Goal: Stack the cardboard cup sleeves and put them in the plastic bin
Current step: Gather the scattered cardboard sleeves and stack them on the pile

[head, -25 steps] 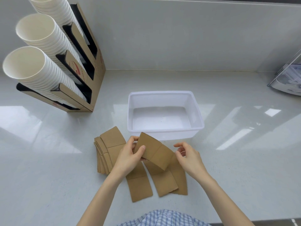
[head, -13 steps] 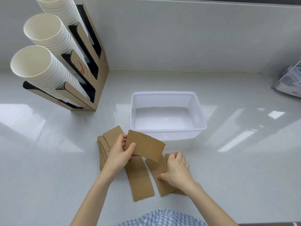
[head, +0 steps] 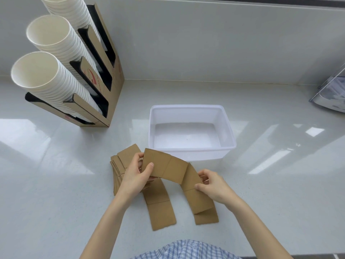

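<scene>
Your left hand [head: 135, 177] pinching flat brown cardboard cup sleeve [head: 165, 166], holding it up over white countertop [head: 56, 202]. Right hand [head: 214, 186] gripping second brown sleeve [head: 197, 199], lifting its top end. Third sleeve [head: 160, 206] lying flat between your arms, messy sleeve stack [head: 119, 165] sitting just left. Clear rectangular plastic bin [head: 191, 132] sitting just behind, nothing inside.

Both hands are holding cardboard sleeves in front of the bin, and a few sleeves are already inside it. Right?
Not quite. The head view shows the bin holding no sleeves. The left hand and right hand do each hold a sleeve in front of it.
</scene>
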Action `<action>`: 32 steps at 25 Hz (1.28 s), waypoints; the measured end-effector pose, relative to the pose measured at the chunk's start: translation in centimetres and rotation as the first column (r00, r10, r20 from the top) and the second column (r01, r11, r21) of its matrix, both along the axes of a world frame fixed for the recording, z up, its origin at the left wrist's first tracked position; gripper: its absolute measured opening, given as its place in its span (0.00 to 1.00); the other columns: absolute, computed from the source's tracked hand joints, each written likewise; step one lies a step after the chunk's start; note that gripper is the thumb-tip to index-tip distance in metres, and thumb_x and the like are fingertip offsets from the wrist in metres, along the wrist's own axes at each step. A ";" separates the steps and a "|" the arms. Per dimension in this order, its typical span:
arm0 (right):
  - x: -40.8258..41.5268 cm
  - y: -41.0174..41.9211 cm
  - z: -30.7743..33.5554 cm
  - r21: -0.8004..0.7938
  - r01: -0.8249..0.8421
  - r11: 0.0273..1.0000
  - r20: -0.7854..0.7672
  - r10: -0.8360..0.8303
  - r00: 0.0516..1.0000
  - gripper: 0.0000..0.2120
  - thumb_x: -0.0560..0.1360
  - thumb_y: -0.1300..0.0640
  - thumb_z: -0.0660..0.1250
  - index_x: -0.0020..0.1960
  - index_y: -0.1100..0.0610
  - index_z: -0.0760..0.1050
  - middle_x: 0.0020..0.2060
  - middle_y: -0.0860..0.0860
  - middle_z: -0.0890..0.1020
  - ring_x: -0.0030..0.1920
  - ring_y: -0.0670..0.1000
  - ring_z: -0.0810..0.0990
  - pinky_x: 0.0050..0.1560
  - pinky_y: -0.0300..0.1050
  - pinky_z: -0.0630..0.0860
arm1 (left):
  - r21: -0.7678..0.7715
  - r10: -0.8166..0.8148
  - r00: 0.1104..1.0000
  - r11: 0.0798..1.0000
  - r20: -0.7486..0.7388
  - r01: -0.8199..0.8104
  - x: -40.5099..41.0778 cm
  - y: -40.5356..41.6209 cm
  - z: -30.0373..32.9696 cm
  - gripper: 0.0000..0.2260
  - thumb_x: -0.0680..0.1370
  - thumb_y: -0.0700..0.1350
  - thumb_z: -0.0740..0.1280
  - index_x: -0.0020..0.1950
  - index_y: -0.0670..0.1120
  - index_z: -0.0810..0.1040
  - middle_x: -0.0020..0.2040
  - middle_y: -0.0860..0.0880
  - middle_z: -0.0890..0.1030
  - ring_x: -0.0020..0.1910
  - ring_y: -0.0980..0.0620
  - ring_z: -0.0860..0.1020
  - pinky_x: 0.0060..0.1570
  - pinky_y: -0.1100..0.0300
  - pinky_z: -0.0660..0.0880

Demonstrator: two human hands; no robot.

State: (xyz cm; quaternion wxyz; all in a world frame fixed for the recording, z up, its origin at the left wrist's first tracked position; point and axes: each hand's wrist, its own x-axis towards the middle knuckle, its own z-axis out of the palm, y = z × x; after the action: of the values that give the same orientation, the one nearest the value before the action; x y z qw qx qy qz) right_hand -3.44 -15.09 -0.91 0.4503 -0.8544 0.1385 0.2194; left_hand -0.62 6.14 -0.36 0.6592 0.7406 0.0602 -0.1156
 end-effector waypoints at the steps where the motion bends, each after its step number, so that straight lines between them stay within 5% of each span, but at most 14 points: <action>1: 0.0 -0.5 0.3 0.001 0.001 1.000 0.012 -0.001 1.000 0.11 0.73 0.61 0.63 0.54 0.57 0.74 0.43 0.49 0.77 0.42 0.48 0.75 0.43 0.39 0.74 | 0.002 -0.006 1.000 1.000 -0.004 0.006 0.0 0.0 0.0 0.09 0.77 0.41 0.60 0.54 0.54 0.69 0.51 0.50 0.80 0.49 0.50 0.80 0.40 0.64 0.80; 6: -0.1 -3.0 1.8 -0.047 -0.007 0.999 0.010 0.007 1.000 0.12 0.74 0.62 0.54 0.51 0.54 0.75 0.40 0.48 0.77 0.38 0.46 0.73 0.37 0.37 0.69 | 0.019 -0.021 0.999 1.000 -0.028 0.022 0.0 -0.2 0.1 0.18 0.77 0.42 0.60 0.67 0.50 0.62 0.56 0.49 0.77 0.51 0.50 0.80 0.43 0.60 0.79; 15: 1.0 -0.6 3.6 0.069 -0.072 0.995 0.198 0.057 0.978 0.13 0.73 0.63 0.58 0.49 0.47 0.74 0.40 0.45 0.78 0.34 0.41 0.74 0.36 0.33 0.71 | 0.082 -0.137 0.991 0.987 -0.005 0.137 -0.7 -2.0 0.7 0.13 0.77 0.41 0.59 0.60 0.51 0.65 0.47 0.53 0.79 0.41 0.57 0.80 0.37 0.69 0.78; 21: 1.9 1.2 3.4 -0.072 -0.078 0.994 0.287 0.095 0.953 0.12 0.72 0.60 0.64 0.54 0.50 0.75 0.44 0.46 0.75 0.46 0.46 0.73 0.39 0.28 0.69 | -0.023 -0.145 0.989 0.989 -0.039 0.144 -1.0 -2.7 0.9 0.10 0.77 0.39 0.58 0.51 0.55 0.67 0.49 0.47 0.80 0.43 0.51 0.81 0.36 0.67 0.79; 27: 2.1 2.5 2.5 -0.101 -0.080 0.992 0.334 0.109 0.936 0.10 0.71 0.58 0.65 0.53 0.51 0.75 0.45 0.48 0.72 0.42 0.40 0.70 0.39 0.28 0.66 | 0.018 -0.167 0.985 0.986 -0.030 0.168 -1.1 -2.8 0.4 0.11 0.76 0.41 0.62 0.51 0.56 0.65 0.51 0.44 0.79 0.46 0.52 0.80 0.39 0.64 0.80; 32: 1.5 1.9 2.0 -0.058 -0.014 0.998 0.358 0.034 0.933 0.09 0.75 0.56 0.61 0.54 0.52 0.75 0.47 0.49 0.71 0.48 0.45 0.72 0.41 0.27 0.66 | 0.051 -0.143 0.989 0.988 -0.023 0.144 -1.1 -2.5 0.3 0.10 0.76 0.40 0.61 0.51 0.55 0.67 0.50 0.45 0.79 0.46 0.51 0.80 0.38 0.65 0.79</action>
State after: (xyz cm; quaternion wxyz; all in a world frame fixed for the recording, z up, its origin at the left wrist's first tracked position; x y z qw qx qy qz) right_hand -1.89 -13.18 1.09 0.4418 -0.8937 0.0495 0.0613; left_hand -1.69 3.63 -0.04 0.6290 0.7588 0.0160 -0.1685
